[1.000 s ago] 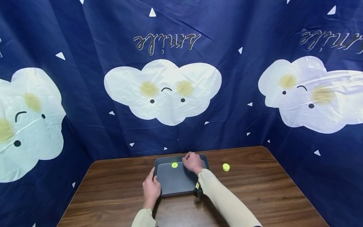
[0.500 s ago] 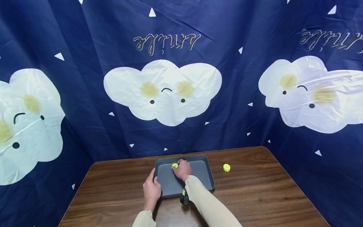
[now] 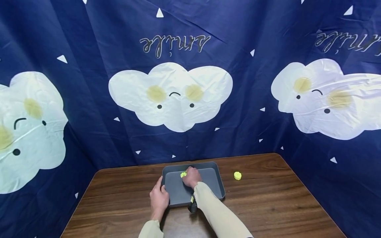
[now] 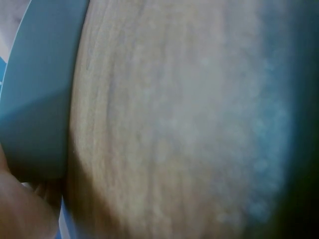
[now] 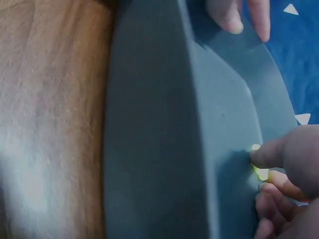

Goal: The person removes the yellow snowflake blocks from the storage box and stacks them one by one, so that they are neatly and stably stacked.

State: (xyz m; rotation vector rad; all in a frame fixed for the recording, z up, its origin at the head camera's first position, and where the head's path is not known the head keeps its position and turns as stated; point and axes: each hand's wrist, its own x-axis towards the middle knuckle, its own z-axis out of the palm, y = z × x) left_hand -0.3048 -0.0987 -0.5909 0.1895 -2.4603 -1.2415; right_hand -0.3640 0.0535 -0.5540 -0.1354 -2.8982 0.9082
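A dark grey rectangular tray (image 3: 178,193) lies on the wooden table. My left hand (image 3: 159,199) holds the tray's left wall; in the right wrist view the thumb and a finger of this left hand (image 5: 241,15) show at the rim. Inside the tray, toward the back left, is a small yellow-green flower-shaped piece (image 3: 183,174). My right hand (image 3: 191,177) pinches it between thumb and forefinger, and in the right wrist view these cover most of the piece (image 5: 260,172). The other right-hand fingers (image 5: 271,204) are curled below it.
A second yellow-green flower-shaped piece (image 3: 237,175) sits on the wooden table (image 3: 268,198) to the right of the tray. Blue cloth (image 3: 184,145) with white clouds hangs behind the table and along both sides.
My right hand has moved left from the tray's back right to the flower-shaped piece and taken hold of it. The piece has shifted slightly toward me. My left hand stays at the tray wall.
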